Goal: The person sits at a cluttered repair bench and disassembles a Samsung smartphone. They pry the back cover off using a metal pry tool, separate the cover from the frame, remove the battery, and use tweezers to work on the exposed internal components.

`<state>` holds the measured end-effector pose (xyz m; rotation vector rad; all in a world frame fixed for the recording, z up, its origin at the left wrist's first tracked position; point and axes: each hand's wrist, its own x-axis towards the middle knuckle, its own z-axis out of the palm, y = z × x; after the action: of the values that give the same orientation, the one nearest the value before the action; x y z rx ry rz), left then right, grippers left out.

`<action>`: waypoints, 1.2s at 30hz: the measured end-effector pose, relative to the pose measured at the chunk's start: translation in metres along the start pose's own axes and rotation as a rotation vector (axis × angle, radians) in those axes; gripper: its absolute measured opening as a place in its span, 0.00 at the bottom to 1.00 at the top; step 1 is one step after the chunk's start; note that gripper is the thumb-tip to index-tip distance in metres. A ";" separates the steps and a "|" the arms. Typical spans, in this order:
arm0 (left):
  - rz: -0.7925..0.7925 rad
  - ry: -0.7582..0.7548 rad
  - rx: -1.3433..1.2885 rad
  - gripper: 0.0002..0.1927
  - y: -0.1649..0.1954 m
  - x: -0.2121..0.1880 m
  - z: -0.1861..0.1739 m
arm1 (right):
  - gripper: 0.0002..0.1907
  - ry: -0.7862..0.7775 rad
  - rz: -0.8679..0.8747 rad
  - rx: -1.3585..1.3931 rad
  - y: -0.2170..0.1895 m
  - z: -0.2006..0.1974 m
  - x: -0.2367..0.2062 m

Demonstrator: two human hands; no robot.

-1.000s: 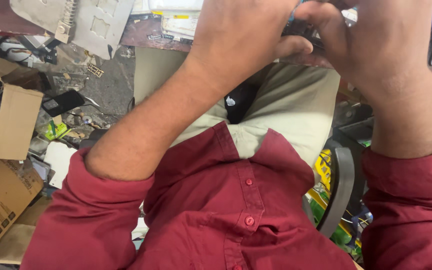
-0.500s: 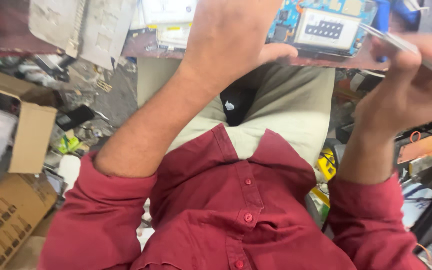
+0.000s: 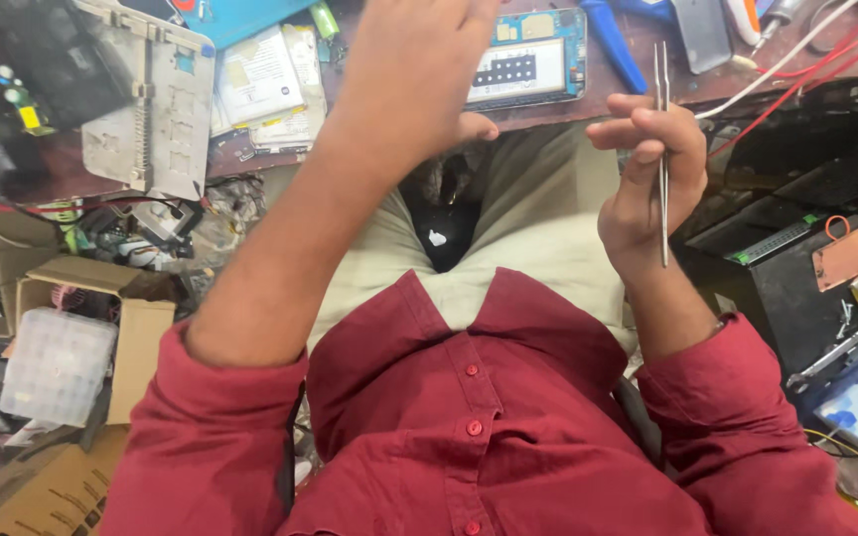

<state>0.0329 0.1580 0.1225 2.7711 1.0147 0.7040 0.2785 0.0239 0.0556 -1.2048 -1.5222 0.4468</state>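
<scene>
in the head view the right hand (image 3: 647, 169) is closed around a pair of thin metal tweezers (image 3: 661, 149), fingers curled over the middle so the tool stands upright, one end poking above the fingers and the other hanging below the palm. just up and to the left of this hand lies an opened phone (image 3: 528, 58) with a blue frame on the brown bench (image 3: 588, 104). the left hand (image 3: 419, 69) is raised over the bench edge, seen from its back, thumb out to the side; its fingers run past the top edge, so whether it grips anything cannot be told. left of that hand sits a grey metal plate (image 3: 146, 94). below the left forearm stands a cardboard box (image 3: 101, 328).
</scene>
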 end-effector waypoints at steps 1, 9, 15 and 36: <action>-0.022 -0.073 -0.028 0.47 -0.001 0.007 0.003 | 0.18 0.010 0.003 0.015 0.000 -0.001 0.000; -0.021 -0.226 -0.173 0.40 -0.006 0.020 0.016 | 0.19 0.079 0.042 0.086 0.001 -0.009 0.000; -0.131 -0.027 -0.335 0.46 -0.004 -0.002 0.001 | 0.22 0.077 0.049 0.163 0.002 -0.010 -0.005; -0.842 0.472 -2.372 0.19 0.100 -0.074 -0.004 | 0.16 -0.139 -0.254 0.145 -0.088 -0.012 -0.006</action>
<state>0.0402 0.0338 0.1227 0.1419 0.3951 1.0721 0.2496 -0.0215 0.1267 -0.8690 -1.7057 0.4692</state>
